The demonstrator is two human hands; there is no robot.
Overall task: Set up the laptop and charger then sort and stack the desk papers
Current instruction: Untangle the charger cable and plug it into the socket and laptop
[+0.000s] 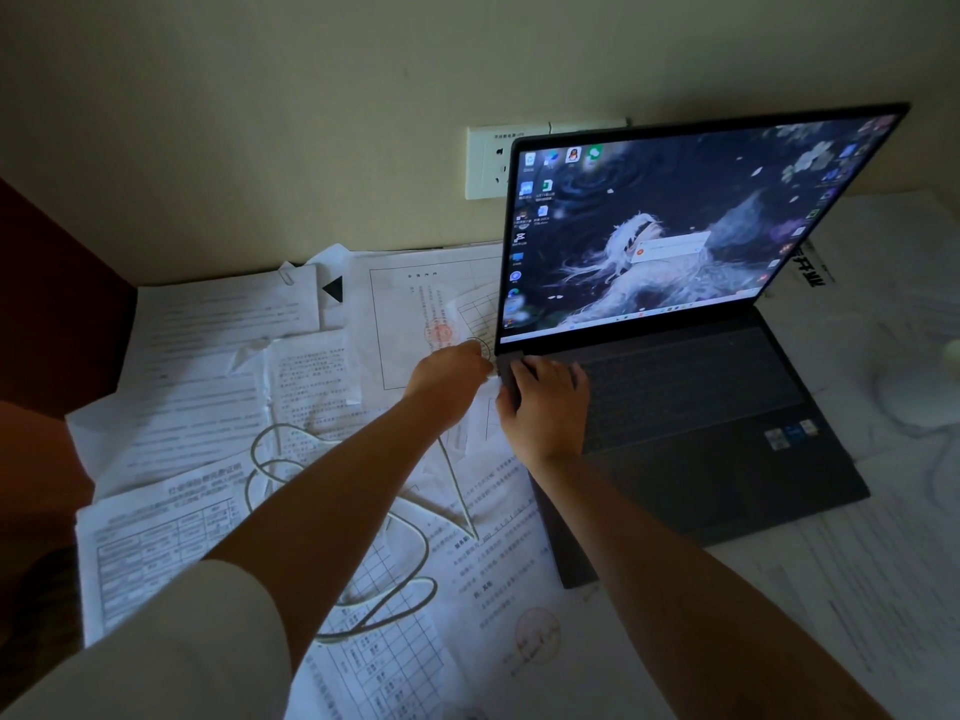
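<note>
I'm at the charger step: the open dark-grey laptop (691, 407) sits on the worktop with its screen lit, resting on a spread of white printed papers (208, 418), and both my hands meet at its left edge, near the hinge corner. My right hand (545, 402) lies over that corner with the fingers curled around the edge, holding the laptop base steady. My left hand (449, 379) reaches in just left of the laptop, fingertips brought together as if pinching something small, which I take to be the plug end of the thin pale charger cable (374, 579); the plug itself is too dark and too hidden to make out, so I cannot say for sure what I hold. The cable loops over the papers left of the laptop and nearer to me.

To do this well I should keep the right hand braced so the laptop doesn't slide on the loose sheets, line the plug up square with the port, and push straight in without forcing. The white wall socket (491, 163) is behind the laptop's left side, and the papers remain unsorted
</note>
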